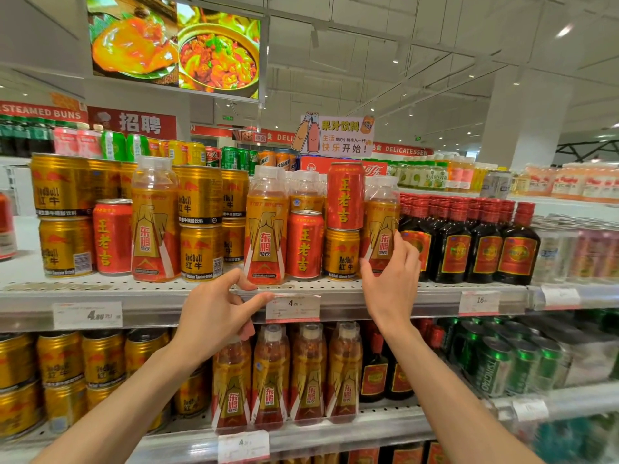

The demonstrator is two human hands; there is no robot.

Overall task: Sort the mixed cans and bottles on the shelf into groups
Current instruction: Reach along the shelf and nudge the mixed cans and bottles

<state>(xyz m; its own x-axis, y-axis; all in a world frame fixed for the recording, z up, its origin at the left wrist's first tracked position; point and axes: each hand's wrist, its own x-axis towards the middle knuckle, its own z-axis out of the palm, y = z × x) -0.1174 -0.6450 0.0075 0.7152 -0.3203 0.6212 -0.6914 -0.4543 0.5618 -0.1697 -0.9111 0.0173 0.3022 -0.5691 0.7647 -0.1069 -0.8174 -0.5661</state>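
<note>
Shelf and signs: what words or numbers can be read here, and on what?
"RedBull 红牛": gold cans
"王老吉": red cans
"东鹏": plastic bottle held by the right hand
"STEAMED BUNS": red banner
"招聘": red sign
"DELICATESSEN": far banner
"TSINGTAO": green cans
"4.20": price tag by the left hand
Dark bottles' labels: too blurred.

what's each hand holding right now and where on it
Right hand grips the orange-labelled bottle by its lower body. Left hand holds nothing.
</note>
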